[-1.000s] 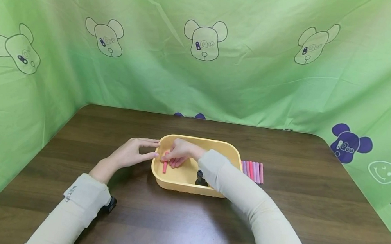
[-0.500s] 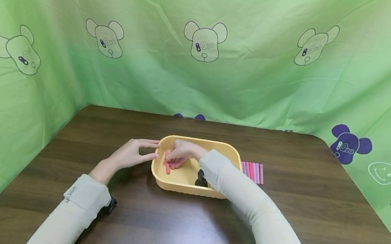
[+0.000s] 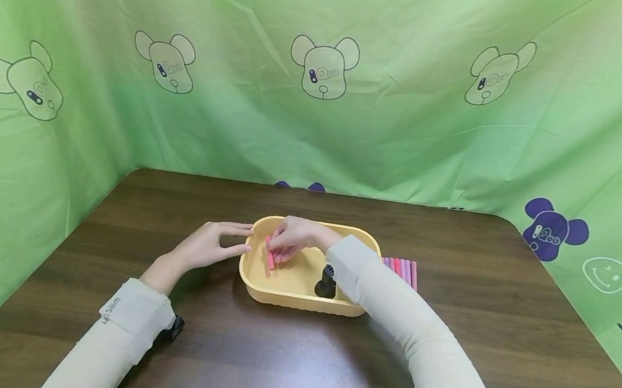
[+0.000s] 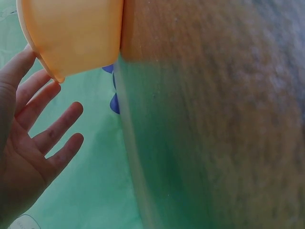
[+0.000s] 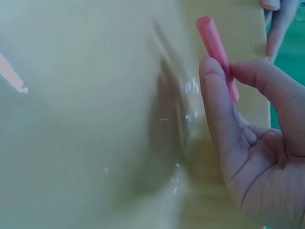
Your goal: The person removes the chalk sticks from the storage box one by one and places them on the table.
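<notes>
A short round pink stick (image 5: 217, 45), smooth like a crayon, is pinched between the thumb and forefinger of my right hand (image 5: 267, 148). That hand reaches into a shallow yellow plastic bin (image 3: 300, 302), over its left end, and the stick is tilted just above the bin floor. My left hand (image 3: 206, 244) is at the bin's left end. Its fingers are spread and nearly straight, and some fingertips touch the rim, as the left wrist view shows. Two fingers there stand free of the bin.
Right of the bin, several pink and purple sticks (image 3: 406, 272) lie side by side on the brown wooden table (image 3: 250, 363). A black wrist camera (image 3: 327, 282) under my right sleeve hangs within the bin. Green printed cloth (image 3: 227, 130) encloses the table's back and sides.
My right hand has lifted the pink stick from the bin floor and shifted slightly right. The stick has gone from near upright in view to slanted. My left hand stays at the rim.
</notes>
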`<act>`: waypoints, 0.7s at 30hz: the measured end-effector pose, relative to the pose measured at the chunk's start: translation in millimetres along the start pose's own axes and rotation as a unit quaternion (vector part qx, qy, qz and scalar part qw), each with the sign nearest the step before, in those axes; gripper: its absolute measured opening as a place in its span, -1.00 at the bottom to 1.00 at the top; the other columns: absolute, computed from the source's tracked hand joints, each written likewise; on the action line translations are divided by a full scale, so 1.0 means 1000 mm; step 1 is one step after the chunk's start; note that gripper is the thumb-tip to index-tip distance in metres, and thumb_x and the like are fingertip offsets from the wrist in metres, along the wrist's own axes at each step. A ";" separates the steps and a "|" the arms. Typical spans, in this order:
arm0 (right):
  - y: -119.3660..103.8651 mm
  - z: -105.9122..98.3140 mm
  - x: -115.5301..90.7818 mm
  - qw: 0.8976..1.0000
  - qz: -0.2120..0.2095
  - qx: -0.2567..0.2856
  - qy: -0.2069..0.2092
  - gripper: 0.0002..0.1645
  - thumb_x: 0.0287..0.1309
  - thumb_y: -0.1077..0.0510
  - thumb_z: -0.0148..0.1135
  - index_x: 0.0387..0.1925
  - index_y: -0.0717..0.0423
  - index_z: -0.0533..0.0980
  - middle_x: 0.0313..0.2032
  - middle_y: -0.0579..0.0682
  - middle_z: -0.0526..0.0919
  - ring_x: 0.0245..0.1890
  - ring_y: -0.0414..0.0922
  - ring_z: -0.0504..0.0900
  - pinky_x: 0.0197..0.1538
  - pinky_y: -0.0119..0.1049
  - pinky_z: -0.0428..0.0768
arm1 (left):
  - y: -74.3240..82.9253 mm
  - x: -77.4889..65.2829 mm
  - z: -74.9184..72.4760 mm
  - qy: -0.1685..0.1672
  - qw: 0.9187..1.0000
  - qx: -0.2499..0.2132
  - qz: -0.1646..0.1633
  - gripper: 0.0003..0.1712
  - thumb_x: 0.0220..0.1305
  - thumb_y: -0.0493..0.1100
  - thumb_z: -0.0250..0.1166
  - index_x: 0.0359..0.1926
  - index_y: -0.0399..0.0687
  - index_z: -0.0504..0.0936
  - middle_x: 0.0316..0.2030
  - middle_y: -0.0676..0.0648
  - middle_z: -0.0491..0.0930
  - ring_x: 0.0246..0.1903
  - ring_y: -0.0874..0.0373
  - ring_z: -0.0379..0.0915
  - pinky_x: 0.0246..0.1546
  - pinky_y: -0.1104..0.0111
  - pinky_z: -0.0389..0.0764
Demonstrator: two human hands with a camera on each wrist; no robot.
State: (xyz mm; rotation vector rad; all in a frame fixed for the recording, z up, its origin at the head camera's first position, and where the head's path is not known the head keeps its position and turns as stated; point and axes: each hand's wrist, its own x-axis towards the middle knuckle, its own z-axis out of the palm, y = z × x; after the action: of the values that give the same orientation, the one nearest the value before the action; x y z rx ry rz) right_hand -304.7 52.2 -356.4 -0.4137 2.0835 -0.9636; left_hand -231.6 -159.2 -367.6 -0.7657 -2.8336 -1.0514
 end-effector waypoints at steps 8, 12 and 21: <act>-0.001 -0.009 -0.010 1.000 -0.015 0.016 -0.001 -0.88 0.20 0.23 0.13 -0.37 0.23 0.53 -0.60 -0.05 0.65 -0.58 -0.27 0.63 -0.40 -0.47 0.65 | 0.001 -0.001 0.000 0.005 1.000 -0.005 0.003 -0.53 0.16 -0.02 0.32 0.08 -0.07 0.59 0.15 -0.06 0.53 0.22 0.00 0.39 0.23 0.09 0.40; 0.001 -0.013 -0.014 0.999 -0.026 0.024 0.001 -0.87 0.20 0.24 0.13 -0.29 0.26 0.51 -0.57 -0.04 0.66 -0.54 -0.26 0.64 -0.35 -0.42 0.67 | 0.000 -0.001 0.000 0.006 1.000 -0.004 0.003 -0.53 0.16 -0.01 0.31 0.08 -0.07 0.59 0.15 -0.05 0.53 0.22 0.01 0.39 0.23 0.09 0.41; -0.002 -0.022 -0.028 0.999 -0.040 0.034 0.006 -0.83 0.21 0.22 0.13 -0.22 0.28 0.47 -0.53 -0.04 0.65 -0.49 -0.24 0.65 -0.30 -0.39 0.68 | -0.002 -0.002 0.001 0.012 1.000 -0.008 0.005 -0.52 0.16 -0.01 0.32 0.08 -0.08 0.59 0.14 -0.05 0.54 0.21 0.02 0.40 0.23 0.10 0.41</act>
State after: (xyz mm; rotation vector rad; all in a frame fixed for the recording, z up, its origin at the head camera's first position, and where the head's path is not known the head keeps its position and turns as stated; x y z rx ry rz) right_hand -304.1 77.8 -331.5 -0.4604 2.0509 -1.0828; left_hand -230.7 -160.1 -370.1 -0.7634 -2.8017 -1.0756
